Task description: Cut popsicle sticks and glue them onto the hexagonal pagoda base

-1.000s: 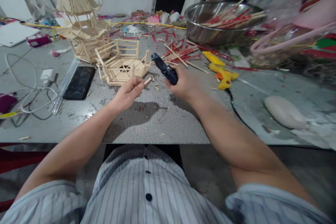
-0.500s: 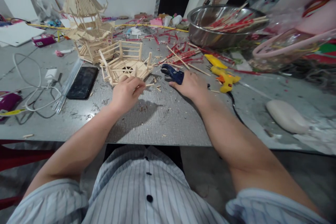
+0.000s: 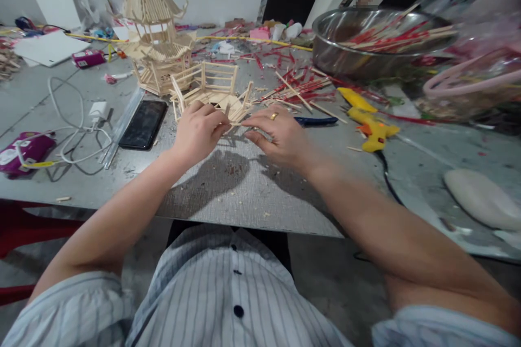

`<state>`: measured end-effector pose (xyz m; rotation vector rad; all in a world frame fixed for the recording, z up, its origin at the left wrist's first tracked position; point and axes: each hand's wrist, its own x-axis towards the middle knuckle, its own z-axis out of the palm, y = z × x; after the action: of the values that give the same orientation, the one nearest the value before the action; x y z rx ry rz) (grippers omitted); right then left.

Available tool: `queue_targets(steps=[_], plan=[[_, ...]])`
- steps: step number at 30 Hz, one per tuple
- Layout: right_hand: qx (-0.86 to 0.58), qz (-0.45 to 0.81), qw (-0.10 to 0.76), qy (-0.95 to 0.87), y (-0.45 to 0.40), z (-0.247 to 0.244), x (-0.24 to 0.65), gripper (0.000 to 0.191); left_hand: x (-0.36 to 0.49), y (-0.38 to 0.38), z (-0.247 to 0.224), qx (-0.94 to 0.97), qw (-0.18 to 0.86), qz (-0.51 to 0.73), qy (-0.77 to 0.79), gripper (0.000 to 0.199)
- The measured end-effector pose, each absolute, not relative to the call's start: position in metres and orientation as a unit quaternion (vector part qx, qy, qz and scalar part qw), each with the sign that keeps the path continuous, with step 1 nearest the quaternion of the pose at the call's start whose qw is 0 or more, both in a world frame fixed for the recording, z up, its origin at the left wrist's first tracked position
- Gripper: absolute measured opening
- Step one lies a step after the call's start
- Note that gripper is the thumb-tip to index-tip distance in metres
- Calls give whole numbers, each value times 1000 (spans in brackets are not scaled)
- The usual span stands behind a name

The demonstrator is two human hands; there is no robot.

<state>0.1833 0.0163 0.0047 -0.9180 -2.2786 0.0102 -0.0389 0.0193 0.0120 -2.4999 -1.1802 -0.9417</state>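
My left hand [image 3: 199, 133] pinches a short wooden stick [image 3: 236, 124] just in front of a half-built stick frame. My right hand [image 3: 280, 135], with a ring on one finger, has its fingertips closed at the stick's other end. The stick frame [image 3: 220, 66] has a flat floor and low railings; its front part is hidden behind my left hand. Just beyond my right hand lie dark blue pliers [image 3: 319, 121], partly covered by the hand. A taller stick pavilion [image 3: 150, 2] with a pointed roof stands behind the frame.
Red and plain sticks [image 3: 299, 87] are scattered behind my right hand. A yellow glue gun [image 3: 372, 127] and a metal basin [image 3: 337, 54] of sticks stand to the right. On the left are a phone [image 3: 143, 124], a white charger [image 3: 99, 111] with cable, and a purple item [image 3: 28, 154].
My right hand has let go of the pliers and moved left to the stick at my left hand. The pliers now lie on the table. The whole view has shifted slightly.
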Motion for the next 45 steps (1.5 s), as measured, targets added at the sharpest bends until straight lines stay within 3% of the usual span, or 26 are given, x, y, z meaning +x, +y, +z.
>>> queue_targets(steps=[4,9,16,21,27,33,38,45], plan=[[-338,-8,349,-874,22,2,174,49,-43,24,15,-854,121,-323,-388,23],[-352,-18,347,-869,29,3,165,34,-41,26,18,-870,117,-319,-358,27],[-377,-11,355,-856,41,6,167,20,-79,45,20,-778,95,-465,-413,61],[-375,0,385,-843,53,10,164,17,-104,76,8,-754,20,-473,-456,79],[-327,30,382,-864,65,19,135,15,-102,75,5,-763,-37,-504,-402,76],[-353,87,321,-874,73,15,135,16,-93,59,11,-787,-10,-467,-404,75],[-329,119,330,-877,62,19,152,13,-85,47,15,-801,-20,-470,-370,72],[-319,125,357,-869,60,24,164,11,-87,41,18,-811,-35,-450,-373,46]])
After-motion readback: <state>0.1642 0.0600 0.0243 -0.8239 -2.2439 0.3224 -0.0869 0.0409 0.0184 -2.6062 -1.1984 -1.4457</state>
